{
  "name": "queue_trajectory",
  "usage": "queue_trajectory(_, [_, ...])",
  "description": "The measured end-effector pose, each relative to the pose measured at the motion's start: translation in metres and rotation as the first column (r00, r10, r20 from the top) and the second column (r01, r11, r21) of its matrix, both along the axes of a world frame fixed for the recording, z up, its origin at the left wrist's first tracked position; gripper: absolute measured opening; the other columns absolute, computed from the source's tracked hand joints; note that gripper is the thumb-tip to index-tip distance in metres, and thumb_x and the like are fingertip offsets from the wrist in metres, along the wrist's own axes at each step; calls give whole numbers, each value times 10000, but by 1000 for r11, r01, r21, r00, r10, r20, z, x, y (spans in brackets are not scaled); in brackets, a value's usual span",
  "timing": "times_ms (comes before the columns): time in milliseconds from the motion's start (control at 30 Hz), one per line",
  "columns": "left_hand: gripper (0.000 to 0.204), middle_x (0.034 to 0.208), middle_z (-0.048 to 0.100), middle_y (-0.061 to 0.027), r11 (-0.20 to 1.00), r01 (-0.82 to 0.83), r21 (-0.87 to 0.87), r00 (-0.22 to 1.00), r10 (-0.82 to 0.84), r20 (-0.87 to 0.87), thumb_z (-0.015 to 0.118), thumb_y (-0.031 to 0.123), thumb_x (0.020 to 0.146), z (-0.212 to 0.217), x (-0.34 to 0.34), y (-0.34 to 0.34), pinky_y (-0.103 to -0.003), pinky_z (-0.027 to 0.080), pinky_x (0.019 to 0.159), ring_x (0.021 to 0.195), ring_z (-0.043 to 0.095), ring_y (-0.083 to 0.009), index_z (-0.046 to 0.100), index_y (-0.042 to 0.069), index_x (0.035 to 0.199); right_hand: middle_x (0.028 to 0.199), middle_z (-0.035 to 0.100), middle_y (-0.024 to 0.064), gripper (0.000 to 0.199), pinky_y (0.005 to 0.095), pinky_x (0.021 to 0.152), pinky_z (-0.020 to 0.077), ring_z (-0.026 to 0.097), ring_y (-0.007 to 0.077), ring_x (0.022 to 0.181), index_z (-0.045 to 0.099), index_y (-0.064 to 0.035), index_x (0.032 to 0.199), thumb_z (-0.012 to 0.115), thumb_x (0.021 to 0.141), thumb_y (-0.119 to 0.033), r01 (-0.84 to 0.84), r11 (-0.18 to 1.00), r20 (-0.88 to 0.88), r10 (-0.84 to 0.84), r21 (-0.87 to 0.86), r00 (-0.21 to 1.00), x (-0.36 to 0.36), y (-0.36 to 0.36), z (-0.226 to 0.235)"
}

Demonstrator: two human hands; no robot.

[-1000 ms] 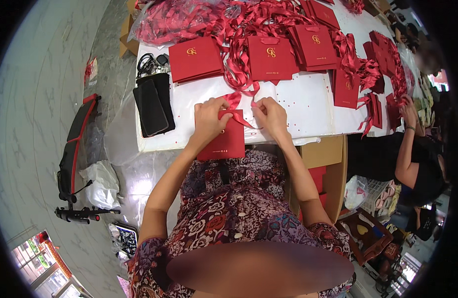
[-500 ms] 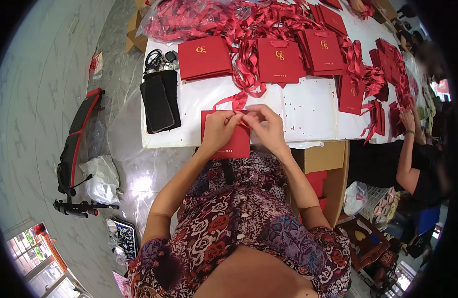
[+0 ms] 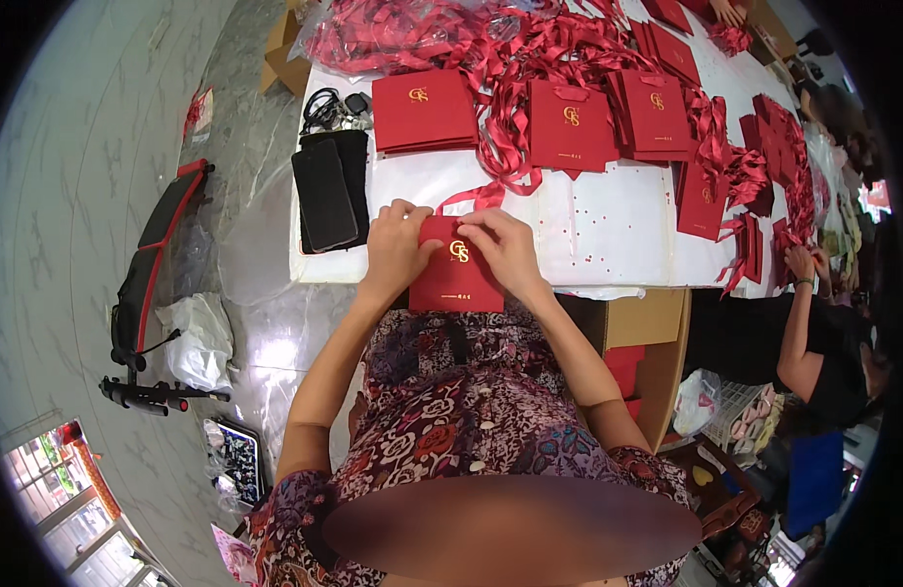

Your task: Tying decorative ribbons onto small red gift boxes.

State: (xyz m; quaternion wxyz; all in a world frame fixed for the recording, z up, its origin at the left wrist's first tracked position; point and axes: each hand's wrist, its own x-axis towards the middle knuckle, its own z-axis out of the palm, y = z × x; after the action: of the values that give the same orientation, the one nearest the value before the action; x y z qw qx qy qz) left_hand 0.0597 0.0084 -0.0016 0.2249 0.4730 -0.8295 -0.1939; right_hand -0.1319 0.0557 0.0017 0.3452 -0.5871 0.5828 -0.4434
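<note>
A small red paper bag (image 3: 456, 290) with gold lettering hangs over the near table edge in front of me. My left hand (image 3: 402, 248) grips its upper left side, thumb on the front and fingers behind the top edge. At the upper right corner, my right hand (image 3: 507, 251) pinches the rim, fingers bent. A loop of red ribbon (image 3: 486, 194) lies on the table just beyond the bag. Whether that ribbon is threaded through the bag is hidden by my fingers.
Stacked red bags (image 3: 427, 111) and a heap of red ribbons (image 3: 393, 39) cover the table's far side. A black phone (image 3: 326, 196) lies at left near cables (image 3: 321, 110). Below the table stands a cardboard box (image 3: 647, 318). At right, a co-worker's arm (image 3: 799, 313) reaches in.
My hands have moved apart from their pinch at the bag's top middle to its two upper sides. The bag's gold emblem is now uncovered. My view has shifted slightly.
</note>
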Motion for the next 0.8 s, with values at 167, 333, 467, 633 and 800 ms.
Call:
queue_trajectory(167, [398,1009,612,-115,1000,-12,-28,995,10,-95,818,128,699,-12,-7,5,-402,497,803,913,606,-314,674,47,1061,890,680,146,164,390,718,515,661,325,818,733,-45,1013,652,875,-81,-46,999,-185,41,-25,982,3,0,-12])
queue_trajectory(333, [319,974,572,-134,998,32,-51,994,-37,-106,771,50,711,-6,-14,8,-407,494,754,883,587,-322,616,38,990,809,668,116,95,395,705,517,663,303,796,670,-32,920,677,837,-78,-17,1000,-272,15,-7,962,12,2,-13])
queue_trajectory(467, [245,986,590,-117,997,41,-71,997,-45,-59,727,43,770,-2,-19,8,-402,495,750,883,592,-317,611,40,986,761,662,112,130,377,661,521,667,276,728,610,-18,864,705,806,-85,49,994,-189,-31,93,981,16,3,-12])
queue_trajectory(633, [138,893,608,-126,996,56,-66,998,-57,-22,656,10,809,-1,-21,8,-426,482,722,850,578,-332,583,38,923,685,636,87,155,292,599,508,630,172,621,597,-17,823,734,787,-79,104,986,-9,-104,130,995,18,5,-11])
queue_trajectory(800, [112,829,626,-142,999,40,-9,997,-40,-66,636,6,822,0,-25,12,-440,479,708,809,578,-349,576,31,914,684,609,16,151,246,601,470,566,87,635,583,-20,800,731,790,-45,52,979,99,-73,196,992,13,7,-18])
